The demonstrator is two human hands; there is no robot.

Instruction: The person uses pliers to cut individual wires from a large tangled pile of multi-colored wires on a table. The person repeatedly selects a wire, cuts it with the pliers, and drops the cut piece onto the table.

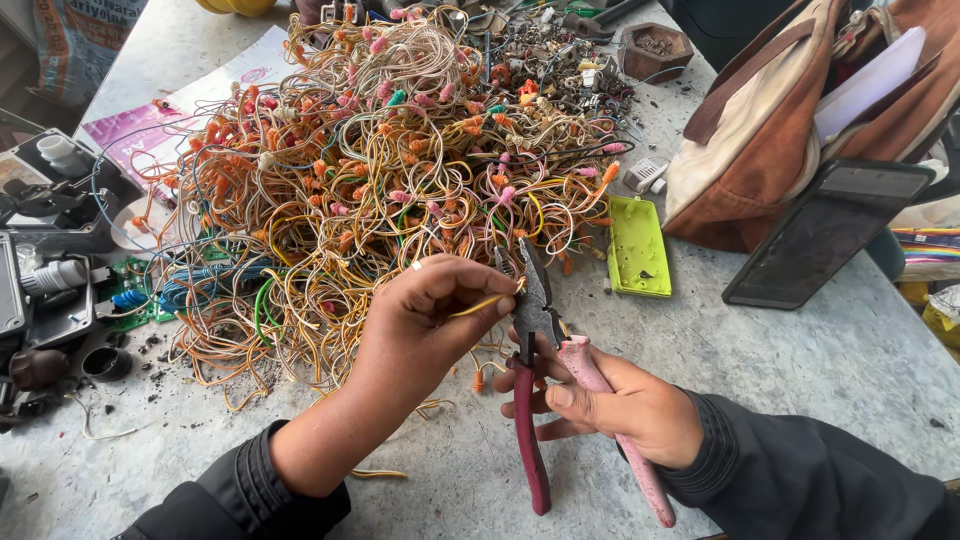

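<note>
My left hand (420, 325) pinches a thin yellow wire (478, 304) and holds its end into the jaws of a pair of pliers (531, 300). My right hand (615, 400) grips the pliers by their worn pink and red handles, jaws pointing up. Just behind both hands lies a big tangled heap of yellow, orange and white wires (370, 170) with orange and pink connector caps. Both sleeves are dark.
A lime-green plastic lid (638, 248) lies right of the heap. A brown bag (770, 130) with a dark phone (828, 232) leaning on it stands at the right. Grey electrical parts (50, 250) and a green circuit board sit left. Small metal scrap and a brown pot (655, 52) lie behind.
</note>
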